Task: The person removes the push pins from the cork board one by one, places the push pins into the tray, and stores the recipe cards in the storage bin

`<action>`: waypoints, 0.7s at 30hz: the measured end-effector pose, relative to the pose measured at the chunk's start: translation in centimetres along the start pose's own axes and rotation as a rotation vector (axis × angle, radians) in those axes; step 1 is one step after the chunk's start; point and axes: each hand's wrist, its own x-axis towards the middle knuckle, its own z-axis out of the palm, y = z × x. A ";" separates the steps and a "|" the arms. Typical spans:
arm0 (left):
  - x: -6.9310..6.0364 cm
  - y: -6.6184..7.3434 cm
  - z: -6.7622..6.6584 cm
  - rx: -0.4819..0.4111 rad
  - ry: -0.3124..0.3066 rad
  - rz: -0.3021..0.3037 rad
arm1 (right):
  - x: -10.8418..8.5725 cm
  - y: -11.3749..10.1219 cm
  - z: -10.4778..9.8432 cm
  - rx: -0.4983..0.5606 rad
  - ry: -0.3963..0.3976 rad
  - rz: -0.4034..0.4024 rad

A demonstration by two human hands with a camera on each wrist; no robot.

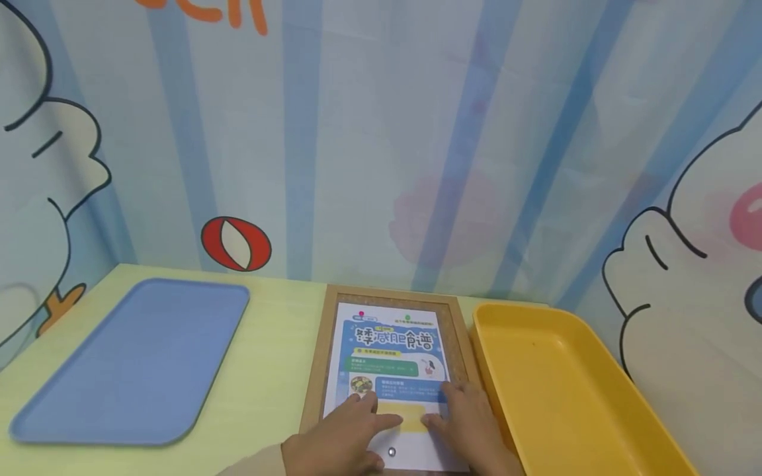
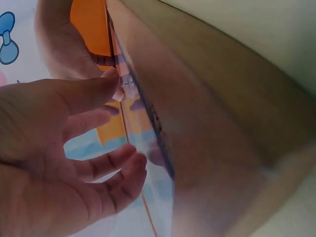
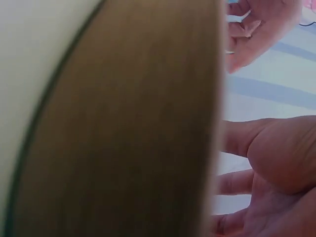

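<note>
A printed poster sheet [image 1: 428, 456] in blue and white lies on a wood-framed board [image 1: 313, 383]. A pink pin [image 1: 361, 314] and a green pin [image 1: 407, 318] mark its top edge. Near the bottom of the sheet is a small round silvery thing [image 1: 391, 452], its kind unclear. My left hand [image 1: 339, 436] reaches over the sheet's lower left with fingers spread, thumb pointing right. From the other side my right hand [image 1: 467, 423] extends its fingers over the lower right part. Neither grips anything. In the left wrist view, the left hand [image 2: 74, 158] has its fingers slightly bent beside the frame.
To the left a blue tray [image 1: 143, 363] lies on the pale yellow table [image 1: 262, 396]. A deep yellow tray [image 1: 571, 396] stands close against the board's right side. Behind the table hangs a striped cartoon curtain [image 1: 369, 132].
</note>
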 end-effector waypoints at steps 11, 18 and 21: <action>2.0 0.9 0.6 -0.040 -0.029 0.058 | 0.2 -0.3 0.2 0.039 0.023 0.073; 2.9 1.3 0.3 -0.079 -0.081 -0.014 | 0.1 -0.1 0.3 0.045 0.015 0.078; 3.0 1.5 0.3 -0.068 -0.081 -0.012 | 0.0 0.0 0.3 0.048 0.015 0.070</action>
